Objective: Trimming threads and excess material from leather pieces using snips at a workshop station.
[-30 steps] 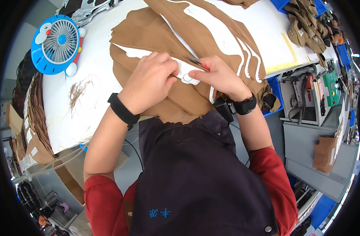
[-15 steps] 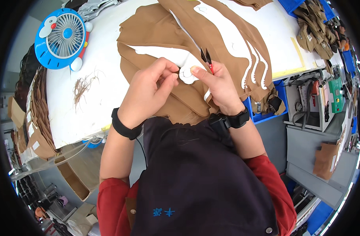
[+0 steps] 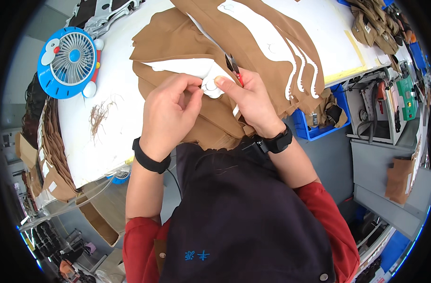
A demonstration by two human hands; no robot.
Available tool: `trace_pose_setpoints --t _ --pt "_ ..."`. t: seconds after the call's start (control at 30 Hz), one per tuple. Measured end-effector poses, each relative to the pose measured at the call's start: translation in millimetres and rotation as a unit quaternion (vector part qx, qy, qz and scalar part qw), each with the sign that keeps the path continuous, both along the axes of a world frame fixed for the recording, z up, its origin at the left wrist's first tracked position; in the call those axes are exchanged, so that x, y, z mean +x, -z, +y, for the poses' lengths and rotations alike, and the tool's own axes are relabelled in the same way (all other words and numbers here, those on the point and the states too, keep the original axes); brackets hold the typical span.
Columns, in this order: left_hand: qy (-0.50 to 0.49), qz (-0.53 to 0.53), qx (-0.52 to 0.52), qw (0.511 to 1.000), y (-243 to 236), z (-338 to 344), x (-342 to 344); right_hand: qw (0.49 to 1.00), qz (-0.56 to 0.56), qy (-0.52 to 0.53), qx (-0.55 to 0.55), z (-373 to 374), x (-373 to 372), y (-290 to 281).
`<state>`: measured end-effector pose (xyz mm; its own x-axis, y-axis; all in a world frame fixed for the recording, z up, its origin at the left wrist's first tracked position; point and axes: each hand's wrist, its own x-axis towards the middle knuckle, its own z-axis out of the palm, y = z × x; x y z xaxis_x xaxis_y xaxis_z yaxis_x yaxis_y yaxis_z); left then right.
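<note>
A: Where is the white piece (image 3: 192,67) lying?
B: On the brown fabric (image 3: 173,37), spread in layers over the white table (image 3: 78,141). Its rounded near end is lifted between the two hands.
A: Handling?
B: Judged light, soft and bendy, since a curl is shown at the raised end. Not likely to be broken, but easily creased or nicked. Best taken by the rounded end, thumb above and fingers below, with the brown layers kept from being dragged along.
A: Right hand (image 3: 251,101)?
B: Thumb pressed on the rounded end, so the piece is pinched; the fingers underneath are mostly hidden. The red-handled snips (image 3: 234,69) are tucked in the same hand, blades pointed away from the body.
A: Left hand (image 3: 170,113)?
B: Thumb and forefinger tips brought near each other at the piece's left edge. Whether the edge or a thread is pinched cannot be told.
A: Anything nearby?
B: Loose threads (image 3: 98,118) are heaped left of the fabric; a blue fan (image 3: 64,68) is stood beyond them.
</note>
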<state>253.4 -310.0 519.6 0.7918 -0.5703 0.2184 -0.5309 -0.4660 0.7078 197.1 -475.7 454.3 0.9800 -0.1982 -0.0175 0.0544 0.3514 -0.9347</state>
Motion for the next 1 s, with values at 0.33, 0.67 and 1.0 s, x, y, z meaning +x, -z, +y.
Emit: trace_pose_setpoints --t 0.33,0.67,1.0 --pt "0.034 -0.096 0.024 0.995 6.9 4.3 6.0 0.999 -0.005 0.030 0.011 3.5 0.9 -2.6" --pt "0.136 -0.099 0.007 0.986 5.4 4.1 13.5 0.999 -0.009 0.033 -0.018 4.1 4.4 5.9" --pt "0.082 0.081 -0.054 0.992 3.9 8.6 19.3 0.999 0.007 0.027 -0.018 2.8 4.8 1.7"
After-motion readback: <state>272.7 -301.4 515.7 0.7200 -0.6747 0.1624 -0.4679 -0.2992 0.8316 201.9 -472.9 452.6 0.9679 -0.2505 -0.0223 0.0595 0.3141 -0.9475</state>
